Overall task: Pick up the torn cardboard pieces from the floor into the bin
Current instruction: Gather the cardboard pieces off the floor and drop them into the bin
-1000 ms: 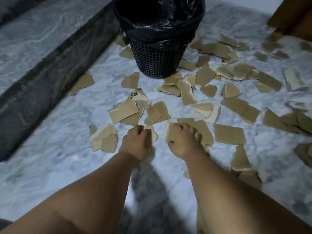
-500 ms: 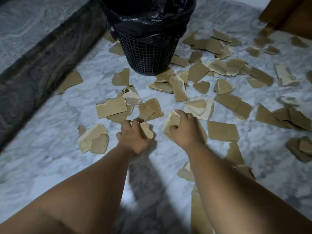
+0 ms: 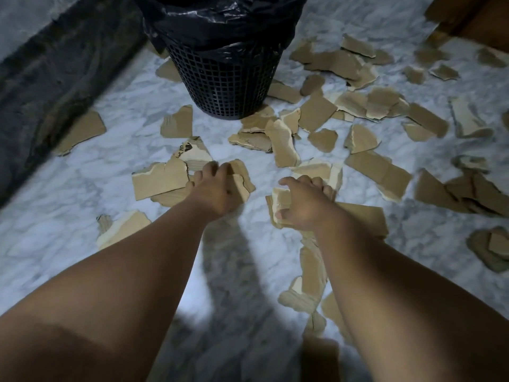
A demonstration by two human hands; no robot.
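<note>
The floor [image 3: 82, 205] is showing smooth grey-veined white marble, shining faintly. The cardboard pieces [image 3: 159, 180] are looking matt brown, with rough pale torn edges. The bin [image 3: 225, 86] is showing black plastic mesh, and its liner [image 3: 220, 20] is gleaming, crinkled glossy plastic.

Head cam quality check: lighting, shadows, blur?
Head view: dim, cool light; arms throw dark shadows on the marble floor; left hand and right hand, both gripping cardboard pieces, slightly motion-blurred; bin mesh sharp, its rim cropped at top.
</note>
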